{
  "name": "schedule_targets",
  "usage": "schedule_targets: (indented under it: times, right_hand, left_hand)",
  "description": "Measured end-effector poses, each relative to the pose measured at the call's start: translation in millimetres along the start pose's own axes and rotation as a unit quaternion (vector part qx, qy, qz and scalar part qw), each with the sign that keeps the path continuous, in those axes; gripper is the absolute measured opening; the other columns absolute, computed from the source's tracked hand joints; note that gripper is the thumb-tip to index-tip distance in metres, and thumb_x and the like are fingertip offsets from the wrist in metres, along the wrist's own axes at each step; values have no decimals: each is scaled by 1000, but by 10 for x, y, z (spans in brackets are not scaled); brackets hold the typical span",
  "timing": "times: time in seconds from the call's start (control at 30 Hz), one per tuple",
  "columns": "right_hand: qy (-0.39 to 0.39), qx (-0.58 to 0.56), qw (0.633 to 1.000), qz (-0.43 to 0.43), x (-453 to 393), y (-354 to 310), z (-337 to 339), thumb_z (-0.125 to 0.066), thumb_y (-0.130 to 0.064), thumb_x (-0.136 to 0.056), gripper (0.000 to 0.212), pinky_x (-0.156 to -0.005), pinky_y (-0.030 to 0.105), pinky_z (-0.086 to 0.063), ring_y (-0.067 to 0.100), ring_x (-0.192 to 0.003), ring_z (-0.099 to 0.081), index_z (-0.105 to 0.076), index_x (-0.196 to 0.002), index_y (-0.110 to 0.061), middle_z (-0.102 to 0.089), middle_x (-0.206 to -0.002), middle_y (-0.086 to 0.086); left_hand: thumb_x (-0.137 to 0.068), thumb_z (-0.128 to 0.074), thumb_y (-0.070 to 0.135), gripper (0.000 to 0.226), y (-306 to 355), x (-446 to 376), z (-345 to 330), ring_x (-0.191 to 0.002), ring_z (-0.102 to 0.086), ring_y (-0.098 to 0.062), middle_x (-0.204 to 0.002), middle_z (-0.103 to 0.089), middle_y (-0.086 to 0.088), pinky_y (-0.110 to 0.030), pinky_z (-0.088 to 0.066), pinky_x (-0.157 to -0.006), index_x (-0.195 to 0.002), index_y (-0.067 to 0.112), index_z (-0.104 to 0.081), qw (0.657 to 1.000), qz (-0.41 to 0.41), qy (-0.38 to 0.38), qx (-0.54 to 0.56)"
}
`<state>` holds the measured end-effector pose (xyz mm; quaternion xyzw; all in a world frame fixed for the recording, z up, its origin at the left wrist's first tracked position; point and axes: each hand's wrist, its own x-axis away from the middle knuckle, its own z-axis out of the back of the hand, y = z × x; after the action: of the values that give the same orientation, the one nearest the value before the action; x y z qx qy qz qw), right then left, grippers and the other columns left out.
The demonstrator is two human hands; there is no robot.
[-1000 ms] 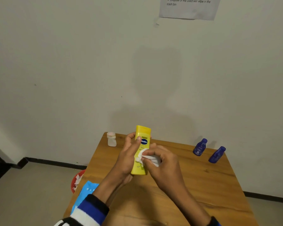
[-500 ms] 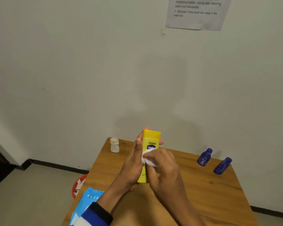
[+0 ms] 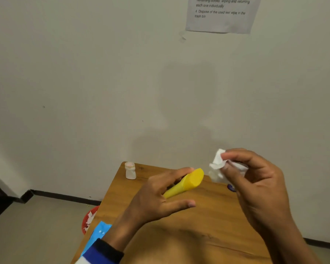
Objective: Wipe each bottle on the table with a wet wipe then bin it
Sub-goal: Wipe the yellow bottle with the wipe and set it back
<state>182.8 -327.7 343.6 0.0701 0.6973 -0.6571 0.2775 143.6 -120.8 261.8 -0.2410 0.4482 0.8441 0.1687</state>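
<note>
Wiping of the yellow bottle point(image 3: 185, 182) has stopped for the moment. One second ago the bottle stood upright between both hands and the wipe point(image 3: 218, 164) was pressed on its front; half a second ago the same. Now the bottle is tilted far over, its cap end pointing to the right and toward the wall, and the right hand point(image 3: 255, 187) has lifted the wipe away, so the two are apart.

The left hand point(image 3: 156, 199) holds the bottle with fingers nearly straight along its far side and the thumb stretched out below, not touching it. The right hand pinches the crumpled wipe between thumb and curled fingers, above the table point(image 3: 198, 235).

I judge this bottle is nearly finished, or it is being turned for another side. The white bottle point(image 3: 130, 170) at the far left corner waits, and a bit of blue point(image 3: 231, 187) shows behind the right hand.

The bottle's label faces away now, so no brand can be read. On the paper point(image 3: 220, 15) on the wall I read "remaining bottles wiping and returning each one individually" and "4 Dispose of the used wet wipe in the trash bin".
</note>
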Motion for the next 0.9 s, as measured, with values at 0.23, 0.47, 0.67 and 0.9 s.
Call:
schedule_targets:
  times: [0.23, 0.47, 0.67, 0.9]
  right_hand:
    - [-99, 294, 950, 35, 135, 188, -174, -75, -34, -81, 7, -76, 12, -50, 2, -105, -56, -74, -87, -36, -62, -103, -26]
    - [-62, 359, 931, 5, 126, 238, -264, -80, -33, -78, 10, -71, 0, -41, -14, -104, -49, -72, -84, -31, -57, -106, -23]
    - [-24, 298, 953, -49, 34, 281, -298, -72, -33, -86, 2, -65, 22, -55, -3, -84, -63, -73, -86, -31, -70, -84, -16]
    - [-109, 260, 952, -119, 51, 261, -274, -76, -31, -82, 13, -71, 15, -56, -4, -91, -63, -76, -95, -34, -65, -105, -26]
  left_hand:
    - [-85, -71, 28, 47, -52, -84, -51, -99, -64, -17, -116, -68, -3, -34, -58, -73, -127, 19, -54, 961, -120, -7, -248]
    - [-82, -75, 22, 53, -145, -31, -87, -96, -64, -18, -116, -66, -2, -34, -58, -72, -129, 17, -52, 949, -119, 15, -290]
    - [-77, -76, 14, 60, -206, 36, -102, -96, -63, -20, -114, -65, -3, -34, -56, -71, -131, 16, -50, 943, -129, 28, -305]
    - [-81, -71, 16, 55, -315, 110, -52, -96, -62, -18, -112, -65, -4, -32, -57, -70, -131, 16, -49, 948, -122, 38, -292]
